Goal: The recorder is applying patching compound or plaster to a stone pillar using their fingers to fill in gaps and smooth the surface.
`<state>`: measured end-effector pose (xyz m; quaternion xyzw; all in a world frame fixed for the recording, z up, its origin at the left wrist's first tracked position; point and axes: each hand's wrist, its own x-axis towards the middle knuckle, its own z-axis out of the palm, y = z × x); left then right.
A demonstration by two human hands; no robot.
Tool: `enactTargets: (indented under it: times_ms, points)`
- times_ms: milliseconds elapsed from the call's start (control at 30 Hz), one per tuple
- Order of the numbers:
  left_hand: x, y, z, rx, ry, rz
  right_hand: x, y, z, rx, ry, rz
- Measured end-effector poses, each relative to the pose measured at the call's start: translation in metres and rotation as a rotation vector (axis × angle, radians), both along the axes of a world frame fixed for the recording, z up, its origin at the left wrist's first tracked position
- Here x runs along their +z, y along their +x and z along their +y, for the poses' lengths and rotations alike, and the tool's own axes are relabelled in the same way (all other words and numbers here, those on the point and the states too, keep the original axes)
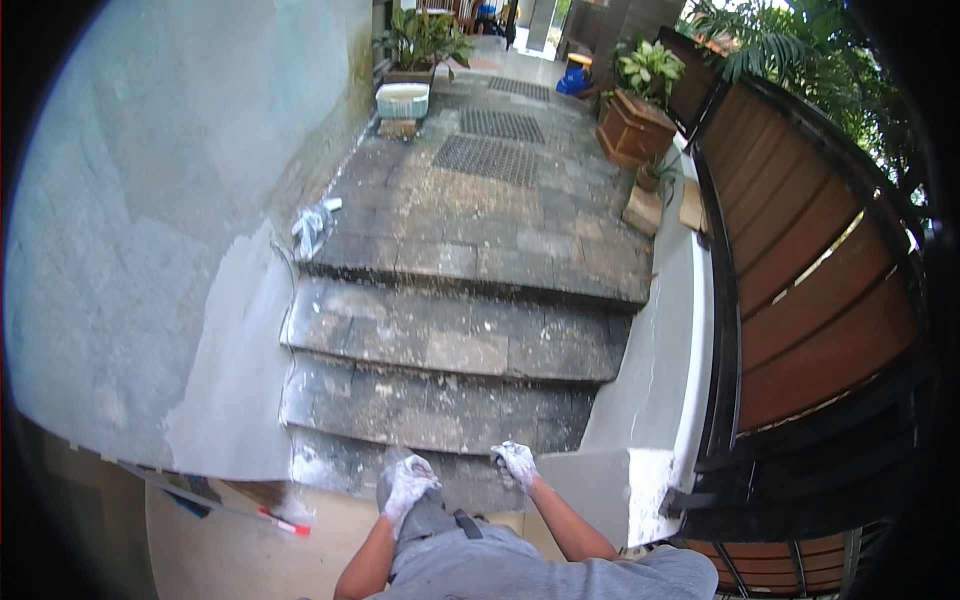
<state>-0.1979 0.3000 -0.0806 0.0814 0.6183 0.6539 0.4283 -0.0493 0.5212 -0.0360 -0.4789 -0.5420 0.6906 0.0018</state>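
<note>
My left hand [410,486], coated in white, is in front of my bent grey-clothed leg with its fingers curled in. My right hand [516,464], whitened too, hovers apart from it at the right, fingers bent together. Whatever either hand may hold is too small or hidden to make out. Beyond both hands rise dark stone steps [440,405] spotted with white. At their left stands a wall with a pale grey plaster patch [235,365]. A crumpled plastic bag [311,230] lies on the top landing against this wall.
A red-ended tool [285,522] lies on the floor at lower left. A low white wall [655,350] and a brown slatted gate [810,280] bound the right side. Farther up are metal grates [488,160], a pale tub [402,100] and a square brown planter [635,128].
</note>
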Motion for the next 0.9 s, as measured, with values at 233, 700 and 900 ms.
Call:
enactTargets:
  times_ms: [233,700,900]
  points:
    - [0.086,-0.127,0.053,-0.117,0.004,0.338,0.089,-0.125,0.023,0.120,0.433,0.099]
    - [0.172,-0.213,0.038,-0.008,0.097,0.172,0.164,-0.137,0.009,0.492,0.559,-0.223]
    - [0.169,-0.186,0.050,-0.174,0.193,-0.071,0.171,-0.127,0.040,0.384,0.571,-0.217]
